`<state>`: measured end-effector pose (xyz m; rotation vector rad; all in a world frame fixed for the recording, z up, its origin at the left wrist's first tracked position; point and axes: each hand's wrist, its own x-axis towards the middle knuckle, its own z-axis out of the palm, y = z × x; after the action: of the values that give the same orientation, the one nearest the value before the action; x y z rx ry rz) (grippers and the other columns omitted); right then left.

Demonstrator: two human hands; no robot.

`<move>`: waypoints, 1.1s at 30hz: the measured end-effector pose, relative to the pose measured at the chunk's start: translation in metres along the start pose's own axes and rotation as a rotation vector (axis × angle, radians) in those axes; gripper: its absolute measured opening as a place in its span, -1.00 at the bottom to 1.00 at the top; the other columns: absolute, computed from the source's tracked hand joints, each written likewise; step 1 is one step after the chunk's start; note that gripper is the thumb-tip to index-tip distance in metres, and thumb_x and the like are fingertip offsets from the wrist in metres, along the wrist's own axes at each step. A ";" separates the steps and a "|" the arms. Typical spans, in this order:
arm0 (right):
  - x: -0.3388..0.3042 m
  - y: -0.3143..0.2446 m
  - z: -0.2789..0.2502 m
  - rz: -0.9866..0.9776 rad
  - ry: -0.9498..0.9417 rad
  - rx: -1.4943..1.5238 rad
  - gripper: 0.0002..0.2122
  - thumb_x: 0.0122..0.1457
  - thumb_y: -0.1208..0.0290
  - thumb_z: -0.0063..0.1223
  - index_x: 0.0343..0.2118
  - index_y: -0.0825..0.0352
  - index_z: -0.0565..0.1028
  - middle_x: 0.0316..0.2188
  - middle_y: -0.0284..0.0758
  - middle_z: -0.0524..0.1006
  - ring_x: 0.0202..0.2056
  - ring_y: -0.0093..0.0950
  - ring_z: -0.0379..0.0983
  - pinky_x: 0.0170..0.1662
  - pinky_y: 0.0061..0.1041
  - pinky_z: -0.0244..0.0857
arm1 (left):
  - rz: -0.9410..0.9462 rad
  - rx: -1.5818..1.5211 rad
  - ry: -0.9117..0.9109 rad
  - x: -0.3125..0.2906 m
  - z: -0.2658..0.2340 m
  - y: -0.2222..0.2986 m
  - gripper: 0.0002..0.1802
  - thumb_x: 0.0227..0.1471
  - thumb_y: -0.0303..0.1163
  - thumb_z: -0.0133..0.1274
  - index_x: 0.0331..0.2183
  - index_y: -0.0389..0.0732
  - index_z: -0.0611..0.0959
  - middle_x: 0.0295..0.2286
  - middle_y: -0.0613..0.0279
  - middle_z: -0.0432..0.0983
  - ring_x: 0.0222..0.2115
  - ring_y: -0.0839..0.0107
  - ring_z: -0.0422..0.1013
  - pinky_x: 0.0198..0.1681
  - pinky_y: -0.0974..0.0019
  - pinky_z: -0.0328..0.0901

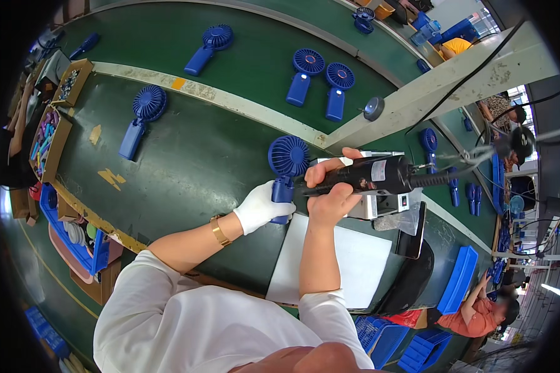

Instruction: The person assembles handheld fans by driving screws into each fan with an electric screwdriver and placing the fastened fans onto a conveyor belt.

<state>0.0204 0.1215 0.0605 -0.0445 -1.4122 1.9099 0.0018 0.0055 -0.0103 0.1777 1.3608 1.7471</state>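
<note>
Gripping the handle of a blue handheld fan [287, 163], the gloved left hand [261, 207] steadies it on the desk [186, 168], while the bare right hand [328, 189] is closed around a black electric screwdriver [373, 176] whose tip sits at the fan's neck. Fastening looks under way, not finished; several fans [320, 84] lie farther along.

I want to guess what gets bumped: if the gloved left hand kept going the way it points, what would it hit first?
The left hand already grips the blue fan. Going on, it would probably meet the black screwdriver in the right hand, though depth is unclear.
</note>
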 end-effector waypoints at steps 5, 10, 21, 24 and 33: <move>-0.006 0.013 0.004 -0.005 -0.024 0.194 -0.25 -0.17 -0.12 0.22 -0.07 0.35 0.17 -0.65 -0.31 0.36 -0.65 -0.56 0.28 -0.58 -0.62 0.18 | 0.008 0.157 0.060 -0.001 0.001 0.000 -0.66 -0.23 -0.39 0.16 -0.38 -0.29 0.42 -0.54 0.25 0.44 -0.56 0.49 0.41 -0.44 0.41 0.33; -0.008 0.023 0.005 -0.020 -0.016 0.218 -0.26 -0.18 -0.11 0.24 -0.07 0.34 0.18 -0.61 -0.30 0.37 -0.63 -0.56 0.28 -0.57 -0.61 0.19 | 0.010 0.196 0.089 -0.002 0.002 0.002 -0.64 -0.24 -0.36 0.15 -0.37 -0.31 0.42 -0.54 0.22 0.47 -0.57 0.48 0.42 -0.43 0.41 0.34; -0.020 0.041 0.002 0.041 -0.065 0.170 -0.31 -0.23 -0.17 0.23 -0.06 0.11 0.29 -0.60 -0.39 0.36 -0.61 -0.57 0.24 -0.56 -0.58 0.12 | 0.126 0.389 0.188 0.001 0.001 -0.012 -0.55 -0.24 -0.23 0.18 -0.33 -0.32 0.45 -0.51 0.17 0.49 -0.52 0.47 0.44 -0.40 0.41 0.33; -0.019 0.040 -0.001 0.068 -0.048 0.155 -0.31 -0.21 -0.17 0.22 -0.04 0.10 0.27 -0.58 -0.38 0.37 -0.61 -0.56 0.24 -0.55 -0.57 0.13 | 0.113 0.207 0.144 -0.002 0.006 -0.010 -0.58 -0.21 -0.31 0.17 -0.30 -0.32 0.43 -0.51 0.20 0.47 -0.53 0.46 0.44 -0.42 0.40 0.34; 0.011 -0.040 -0.020 -0.342 0.189 -0.042 -0.29 -0.12 -0.21 0.09 -0.12 0.33 0.20 -0.70 -0.31 0.34 -0.73 -0.55 0.22 -0.65 -0.62 0.18 | 0.567 0.857 0.479 0.079 -0.036 0.089 -0.22 -0.23 -0.06 0.17 0.02 -0.18 0.32 -0.10 -0.05 0.28 -0.14 0.09 0.34 -0.02 0.21 0.22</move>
<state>0.0429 0.1485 0.0900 -0.0032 -1.2431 1.5536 -0.1154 0.0353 0.0197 0.7025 2.5578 1.5613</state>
